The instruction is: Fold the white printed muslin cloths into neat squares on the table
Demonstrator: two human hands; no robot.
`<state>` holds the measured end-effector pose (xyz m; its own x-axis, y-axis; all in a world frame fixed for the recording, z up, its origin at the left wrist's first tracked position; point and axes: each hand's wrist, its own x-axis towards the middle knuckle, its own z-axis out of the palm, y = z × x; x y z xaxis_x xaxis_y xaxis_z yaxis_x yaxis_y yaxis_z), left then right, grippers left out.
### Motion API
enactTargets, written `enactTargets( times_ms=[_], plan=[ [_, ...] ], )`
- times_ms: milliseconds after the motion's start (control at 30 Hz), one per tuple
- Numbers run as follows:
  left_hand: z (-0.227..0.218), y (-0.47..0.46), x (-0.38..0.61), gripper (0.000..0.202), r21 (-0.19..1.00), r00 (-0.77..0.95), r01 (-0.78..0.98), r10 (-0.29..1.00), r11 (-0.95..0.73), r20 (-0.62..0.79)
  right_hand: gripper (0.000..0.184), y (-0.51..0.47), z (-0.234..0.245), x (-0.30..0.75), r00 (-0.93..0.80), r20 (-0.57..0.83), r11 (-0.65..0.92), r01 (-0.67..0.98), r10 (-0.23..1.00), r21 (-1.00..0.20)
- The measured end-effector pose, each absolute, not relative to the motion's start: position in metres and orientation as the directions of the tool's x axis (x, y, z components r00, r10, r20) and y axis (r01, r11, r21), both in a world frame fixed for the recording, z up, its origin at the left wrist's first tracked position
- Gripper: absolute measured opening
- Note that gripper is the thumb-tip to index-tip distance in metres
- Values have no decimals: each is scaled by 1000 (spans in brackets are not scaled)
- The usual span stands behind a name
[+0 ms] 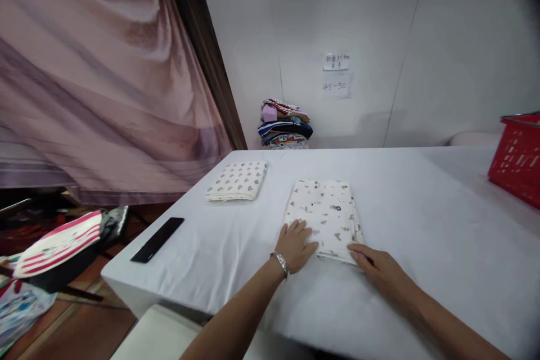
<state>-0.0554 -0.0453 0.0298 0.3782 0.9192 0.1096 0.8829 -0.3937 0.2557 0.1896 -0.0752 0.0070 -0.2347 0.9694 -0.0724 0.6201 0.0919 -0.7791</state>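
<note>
A folded white cloth with small printed figures point(327, 211) lies in the middle of the white table point(422, 225). My left hand point(295, 244) rests flat on its near left corner, fingers stretched out; a metal watch sits on that wrist. My right hand point(375, 267) lies at the cloth's near right corner, fingertips touching its edge, fingers extended. A second folded printed cloth point(237, 180) lies farther back to the left, apart from both hands.
A black phone point(157, 239) lies near the table's left edge. A red plastic basket point(517, 157) stands at the right. A stack of folded clothes point(284, 124) sits against the back wall. A pink curtain point(97, 79) hangs left; bags lie on the floor.
</note>
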Motion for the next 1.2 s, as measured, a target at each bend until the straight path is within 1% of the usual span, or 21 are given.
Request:
enactTargets(
  times_ms=[67,133,200,267,300,367,500,533,633,700,833,967,1033,1133,1200],
  plan=[
    [41,-43,-38,28,313,347,871,925,-379,155,43,-75,6,189,-239,-58,105,617,969,-780],
    [48,-37,-16,28,385,336,843,926,-376,170,44,-76,5,189,-244,-32,128,612,969,-780],
    [50,-28,6,31,464,342,814,934,-350,104,44,-77,4,189,-253,1,161,615,967,-772],
    [49,-16,25,31,521,342,804,939,-286,-13,45,-79,2,190,-262,27,191,624,965,-758],
    [48,-9,33,32,533,338,808,939,-251,-69,45,-79,1,190,-263,37,201,631,964,-749],
    [48,3,45,35,519,317,832,935,-195,-157,45,-80,-2,191,-268,51,220,648,962,-730],
    [49,18,58,35,412,297,894,921,-175,-253,45,-78,-7,193,-298,67,257,663,952,-704],
    [49,20,59,33,409,301,896,913,-173,-274,45,-78,-7,193,-302,72,263,662,951,-702],
    [50,24,58,26,478,302,871,888,-109,-348,43,-78,-5,194,-312,83,277,650,946,-708],
    [51,24,57,26,531,290,847,872,-41,-395,43,-78,-3,194,-318,83,280,644,944,-712],
    [50,23,61,25,581,266,813,875,22,-405,45,-78,-1,193,-333,75,289,660,940,-693],
    [49,21,70,21,540,265,842,886,-20,-380,45,-79,0,193,-336,76,300,690,939,-659],
    [48,21,73,24,504,261,862,893,-44,-367,45,-79,1,192,-341,71,302,693,937,-655],
    [49,23,76,32,412,294,900,897,-143,-330,45,-79,1,192,-351,65,305,688,934,-659],
    [50,24,77,32,352,317,915,892,-198,-323,45,-79,0,192,-350,64,303,688,935,-659]
  ],
)
